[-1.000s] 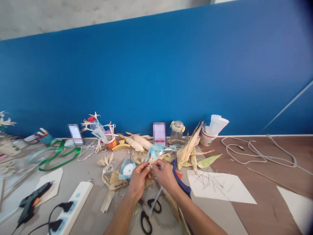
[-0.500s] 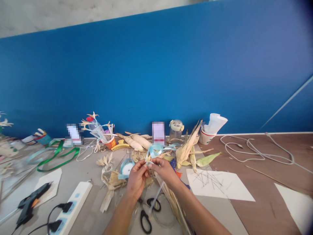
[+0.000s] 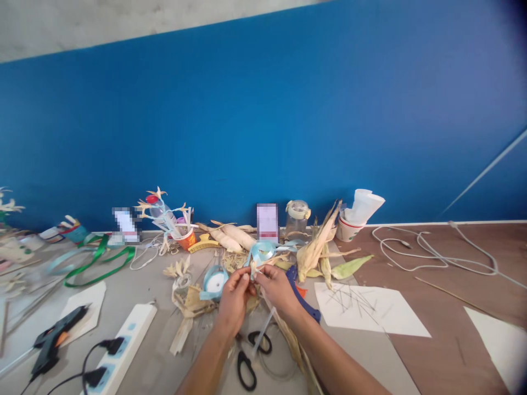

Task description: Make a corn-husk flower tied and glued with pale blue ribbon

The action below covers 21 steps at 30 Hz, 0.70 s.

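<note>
Pinching lightly works best, as the pale husk piece might rip. It sits between your left hand and right hand, low in the middle of the frame. Both hands' fingertips are nearly closed on it. Keep the blue ribbon out of your grip.

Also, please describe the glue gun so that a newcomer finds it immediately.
Below the blue wall, at the picture's left, find the white power strip. Just left of it lies the glue gun, partly over a white sheet: black like the nearby plugs, but with an orange trigger.
</note>
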### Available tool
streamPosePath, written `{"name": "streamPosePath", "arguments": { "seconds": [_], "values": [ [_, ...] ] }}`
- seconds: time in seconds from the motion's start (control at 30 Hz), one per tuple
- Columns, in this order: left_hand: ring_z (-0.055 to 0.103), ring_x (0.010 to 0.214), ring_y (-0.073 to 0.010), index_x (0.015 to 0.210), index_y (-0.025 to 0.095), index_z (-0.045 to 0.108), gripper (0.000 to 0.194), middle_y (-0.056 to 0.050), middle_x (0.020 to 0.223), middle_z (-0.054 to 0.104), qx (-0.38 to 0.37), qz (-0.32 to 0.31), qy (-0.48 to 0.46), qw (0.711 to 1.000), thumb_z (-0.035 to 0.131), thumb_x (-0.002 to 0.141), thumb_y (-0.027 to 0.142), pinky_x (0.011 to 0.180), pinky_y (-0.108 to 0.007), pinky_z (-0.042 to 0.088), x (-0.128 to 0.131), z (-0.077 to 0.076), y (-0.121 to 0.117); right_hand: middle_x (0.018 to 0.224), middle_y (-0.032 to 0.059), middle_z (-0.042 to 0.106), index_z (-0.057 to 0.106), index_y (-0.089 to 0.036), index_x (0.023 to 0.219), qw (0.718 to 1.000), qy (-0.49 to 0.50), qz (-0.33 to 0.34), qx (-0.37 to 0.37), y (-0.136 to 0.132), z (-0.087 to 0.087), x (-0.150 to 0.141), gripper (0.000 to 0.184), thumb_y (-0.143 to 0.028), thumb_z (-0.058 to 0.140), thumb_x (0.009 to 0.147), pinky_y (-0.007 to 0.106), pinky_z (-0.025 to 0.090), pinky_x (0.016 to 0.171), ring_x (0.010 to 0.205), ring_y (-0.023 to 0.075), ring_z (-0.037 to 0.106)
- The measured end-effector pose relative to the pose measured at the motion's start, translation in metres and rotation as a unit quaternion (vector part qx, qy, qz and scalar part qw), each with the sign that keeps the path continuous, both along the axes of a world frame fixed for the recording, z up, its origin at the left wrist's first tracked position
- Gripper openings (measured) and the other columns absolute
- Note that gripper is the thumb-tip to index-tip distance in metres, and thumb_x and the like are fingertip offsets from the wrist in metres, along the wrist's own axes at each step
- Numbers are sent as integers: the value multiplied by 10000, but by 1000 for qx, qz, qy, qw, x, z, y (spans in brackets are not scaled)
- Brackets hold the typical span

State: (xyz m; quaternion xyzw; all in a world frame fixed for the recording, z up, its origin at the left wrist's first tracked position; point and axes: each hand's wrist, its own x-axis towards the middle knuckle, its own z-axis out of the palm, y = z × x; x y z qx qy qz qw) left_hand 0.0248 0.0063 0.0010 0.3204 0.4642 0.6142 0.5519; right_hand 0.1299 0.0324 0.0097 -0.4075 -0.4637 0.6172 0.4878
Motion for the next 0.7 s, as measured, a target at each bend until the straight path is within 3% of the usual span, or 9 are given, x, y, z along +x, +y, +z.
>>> {"name": "streamPosePath", "arguments": {
  "seconds": [0.17, 0.33, 0.7],
  "values": [
    [505, 490, -77, 809, 139, 659, 295, 13, 613, 604, -31, -41, -104, 993, 745, 628, 357, 503, -213, 412, -1, 7, 0, 481, -30, 555, 553, -179, 562, 998, -47, 20, 21, 0, -3, 2, 176, -302, 554, 688, 232, 385, 508, 470, 119, 484],
    [517, 483, -58, 738, 139, 638, 284, 33, 596, 605, -55, -30, -124, 990, 811, 539, 244, 517, -195, 433, -2, 6, 0, 556, -14, 591, 604, -189, 550, 980, -175, -32, 92, -1, 2, 8, 140, -240, 555, 671, 251, 388, 632, 630, 156, 533],
    [588, 663, -109, 802, 152, 628, 222, -3, 726, 633, -52, -70, -130, 988, 755, 633, 223, 632, -228, 467, -6, -1, 2, 773, 48, 673, 666, -187, 700, 915, -373, -47, 148, -7, 14, 5, 118, -172, 549, 699, 355, 287, 838, 856, 217, 555]
  ]
}}
